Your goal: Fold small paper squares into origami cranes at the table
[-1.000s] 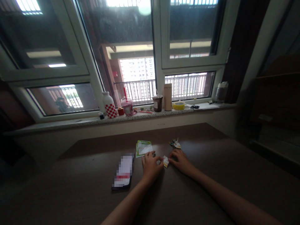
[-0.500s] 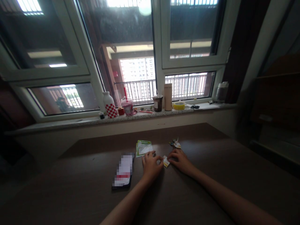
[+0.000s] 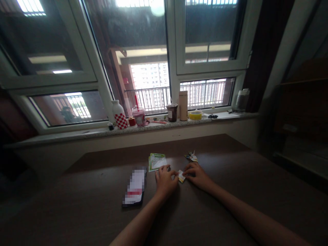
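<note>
On the dark brown table [image 3: 230,205], both my hands pinch a small white and yellow folded paper [image 3: 181,176] that lies between them. My left hand [image 3: 164,180] grips its left edge with curled fingers. My right hand [image 3: 196,175] presses its right edge with the fingertips together. A stack of green and white paper sheets [image 3: 157,161] lies just beyond my left hand. A small crumpled folded paper piece [image 3: 191,156] sits just beyond my right hand.
A phone [image 3: 135,187] lies left of my left hand. The windowsill [image 3: 77,134] behind the table holds a red-checked bottle [image 3: 119,114], a pink cup [image 3: 139,116], a brown cup [image 3: 172,112], a tan flask [image 3: 182,106] and a yellow tape roll [image 3: 195,115].
Almost nothing has changed. Both hands stay on the small paper, with only slight finger shifts.
</note>
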Demonstrator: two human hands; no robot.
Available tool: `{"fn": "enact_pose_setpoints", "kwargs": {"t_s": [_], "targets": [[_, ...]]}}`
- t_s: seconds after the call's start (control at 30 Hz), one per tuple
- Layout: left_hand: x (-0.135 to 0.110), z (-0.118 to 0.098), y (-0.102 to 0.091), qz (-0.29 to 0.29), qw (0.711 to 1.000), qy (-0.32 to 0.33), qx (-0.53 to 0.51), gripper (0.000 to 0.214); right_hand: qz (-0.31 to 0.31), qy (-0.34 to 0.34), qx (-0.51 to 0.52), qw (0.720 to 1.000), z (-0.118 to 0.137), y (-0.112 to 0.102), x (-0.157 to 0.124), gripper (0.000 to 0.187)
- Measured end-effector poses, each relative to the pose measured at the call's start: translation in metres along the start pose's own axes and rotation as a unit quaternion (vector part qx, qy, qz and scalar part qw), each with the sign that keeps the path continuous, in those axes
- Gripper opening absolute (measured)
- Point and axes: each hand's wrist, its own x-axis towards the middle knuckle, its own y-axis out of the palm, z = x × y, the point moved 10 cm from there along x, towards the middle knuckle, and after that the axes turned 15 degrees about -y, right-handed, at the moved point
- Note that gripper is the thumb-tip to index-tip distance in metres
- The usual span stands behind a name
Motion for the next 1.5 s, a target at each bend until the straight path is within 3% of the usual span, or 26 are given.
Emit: {"fn": "enact_pose_setpoints", "kwargs": {"t_s": [0.27, 1.07, 1.5], "targets": [[0.000, 0.000, 0.001, -0.001, 1.000, 0.003, -0.003, 0.021, -0.002, -0.018, -0.001, 1.000, 0.004, 0.000, 0.001, 0.017], [0.005, 0.004, 0.010, 0.022, 1.000, 0.009, 0.015, 0.023, 0.003, 0.020, 0.037, 0.999, -0.013, 0.005, 0.000, 0.011], [0.006, 0.003, 0.008, 0.005, 1.000, 0.009, 0.004, 0.028, 0.006, 0.014, 0.032, 0.999, -0.010, 0.003, 0.000, 0.014]]}}
